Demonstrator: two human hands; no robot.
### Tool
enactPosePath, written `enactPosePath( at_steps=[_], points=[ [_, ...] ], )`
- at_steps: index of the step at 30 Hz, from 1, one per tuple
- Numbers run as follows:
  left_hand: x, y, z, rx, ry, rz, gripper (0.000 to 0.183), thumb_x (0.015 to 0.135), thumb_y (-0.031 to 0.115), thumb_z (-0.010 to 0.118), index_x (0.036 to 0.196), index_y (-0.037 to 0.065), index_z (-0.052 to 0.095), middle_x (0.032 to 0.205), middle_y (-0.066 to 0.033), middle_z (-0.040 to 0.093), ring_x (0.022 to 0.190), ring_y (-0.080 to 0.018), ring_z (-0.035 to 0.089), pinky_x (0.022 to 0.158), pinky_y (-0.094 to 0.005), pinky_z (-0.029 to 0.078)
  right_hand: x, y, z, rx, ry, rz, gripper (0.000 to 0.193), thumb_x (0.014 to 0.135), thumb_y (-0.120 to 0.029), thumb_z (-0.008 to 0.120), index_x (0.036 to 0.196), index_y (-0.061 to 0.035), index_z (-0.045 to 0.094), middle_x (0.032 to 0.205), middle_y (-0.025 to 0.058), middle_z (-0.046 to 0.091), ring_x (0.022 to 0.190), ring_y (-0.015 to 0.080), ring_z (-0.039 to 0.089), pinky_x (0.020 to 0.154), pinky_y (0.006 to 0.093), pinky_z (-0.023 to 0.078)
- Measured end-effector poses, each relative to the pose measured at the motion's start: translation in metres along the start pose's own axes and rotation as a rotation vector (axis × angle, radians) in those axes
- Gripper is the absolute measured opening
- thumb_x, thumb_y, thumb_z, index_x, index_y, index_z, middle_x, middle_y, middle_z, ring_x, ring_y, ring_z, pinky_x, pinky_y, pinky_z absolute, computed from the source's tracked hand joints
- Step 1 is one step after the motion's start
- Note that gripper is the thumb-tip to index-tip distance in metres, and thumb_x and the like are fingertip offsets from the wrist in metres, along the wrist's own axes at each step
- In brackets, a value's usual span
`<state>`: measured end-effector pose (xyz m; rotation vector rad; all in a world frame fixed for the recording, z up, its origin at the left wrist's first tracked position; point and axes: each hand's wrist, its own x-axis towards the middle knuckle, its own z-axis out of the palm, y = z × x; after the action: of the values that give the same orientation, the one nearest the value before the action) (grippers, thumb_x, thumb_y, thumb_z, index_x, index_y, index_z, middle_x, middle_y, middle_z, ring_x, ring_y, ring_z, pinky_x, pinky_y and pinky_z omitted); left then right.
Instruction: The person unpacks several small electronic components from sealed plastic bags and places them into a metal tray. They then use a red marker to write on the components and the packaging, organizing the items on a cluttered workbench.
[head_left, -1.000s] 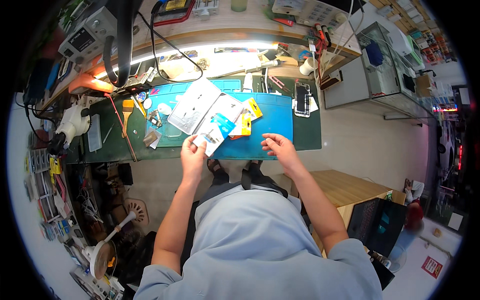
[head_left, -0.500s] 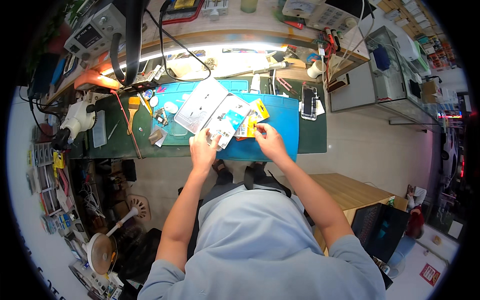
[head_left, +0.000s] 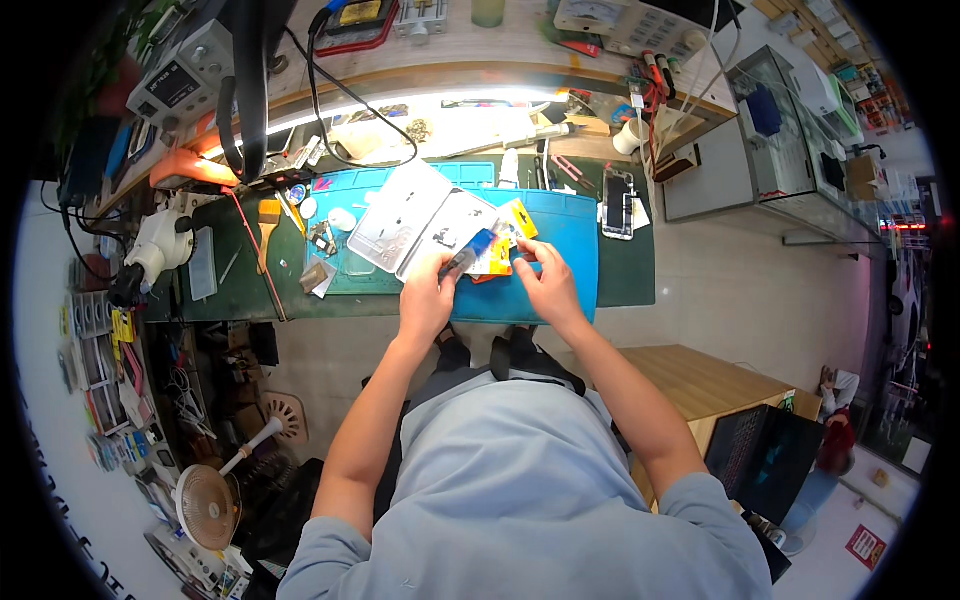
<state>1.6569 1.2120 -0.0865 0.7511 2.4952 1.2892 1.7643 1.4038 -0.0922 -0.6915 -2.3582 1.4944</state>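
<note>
My left hand [head_left: 427, 295] is closed on a small clear packet [head_left: 468, 254] with a blue end, holding it tilted over an open white case [head_left: 445, 228]. The case lies spread on the blue mat [head_left: 565, 255], its lid to the left, with small dark pieces inside. Just right of it is a yellow and white card package [head_left: 517, 222], partly under the packet. My right hand [head_left: 550, 287] is beside that package, thumb and index finger curled toward each other. Whatever is between those fingertips is too small to make out.
A phone with its screen lit grey [head_left: 619, 205] lies right of the mat. Left of it are a brush [head_left: 268, 225], small round containers [head_left: 342, 218] and a white microscope [head_left: 155, 250]. Above, a shelf [head_left: 480, 75] carries instruments; a black cable [head_left: 350, 85] hangs down.
My left hand has moved right and closed on the blue-ended packet, lifting it off the case. My right hand has shifted slightly right and its fingers have drawn back a little from the yellow package.
</note>
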Motion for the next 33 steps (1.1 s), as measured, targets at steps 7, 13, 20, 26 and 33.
enactPosePath(
  at_steps=[7,13,20,26,33],
  points=[
    [-0.024,0.02,-0.026,-0.232,-0.336,-0.106,0.029,0.092,0.007,0.068,0.121,0.002,0.067,0.104,-0.0139,0.071,0.086,-0.0269,0.066,0.076,-0.0354,0.053,-0.018,-0.018,-0.03,0.157,-0.275,0.076,0.027,0.097,-0.014,0.066,0.12,0.0008,0.068,0.102,0.0082,0.073,0.086,0.0171,0.07,0.071,0.0278,0.055],
    [-0.024,0.021,-0.001,-0.237,-0.401,0.084,0.042,0.091,0.006,0.07,0.132,0.004,0.061,0.124,-0.015,0.061,0.115,-0.0278,0.059,0.098,-0.0391,0.047,-0.038,-0.022,-0.068,0.381,-0.501,0.501,0.021,0.096,-0.014,0.069,0.11,0.0016,0.07,0.095,0.0054,0.075,0.082,0.0115,0.071,0.066,0.0258,0.054],
    [-0.045,0.078,0.052,-0.617,-0.4,-0.39,0.027,0.095,0.014,0.072,0.114,0.0,0.059,0.101,-0.0058,0.066,0.089,-0.0123,0.068,0.077,-0.0274,0.055,-0.073,-0.016,-0.073,0.306,-0.223,0.442,0.017,0.092,-0.015,0.074,0.098,0.0007,0.071,0.085,0.0056,0.074,0.073,0.0113,0.07,0.062,0.0267,0.053],
    [-0.047,0.073,0.062,-0.647,-0.437,-0.401,0.034,0.096,0.021,0.074,0.117,-0.002,0.06,0.108,-0.0082,0.068,0.097,-0.0139,0.068,0.082,-0.0278,0.057,-0.081,-0.034,-0.06,0.008,-0.137,0.283,0.018,0.09,-0.019,0.075,0.09,-0.0022,0.072,0.078,0.0089,0.074,0.07,0.0154,0.071,0.064,0.0316,0.054],
    [-0.046,0.085,0.052,-0.877,-0.52,-0.741,0.029,0.099,0.023,0.07,0.117,0.001,0.066,0.107,-0.0052,0.068,0.099,-0.0114,0.066,0.086,-0.0313,0.058,-0.076,-0.005,-0.067,0.566,-0.312,0.539,0.016,0.092,-0.016,0.076,0.088,-0.0016,0.07,0.076,0.0032,0.07,0.068,0.0083,0.064,0.059,0.0238,0.05]
  ],
)
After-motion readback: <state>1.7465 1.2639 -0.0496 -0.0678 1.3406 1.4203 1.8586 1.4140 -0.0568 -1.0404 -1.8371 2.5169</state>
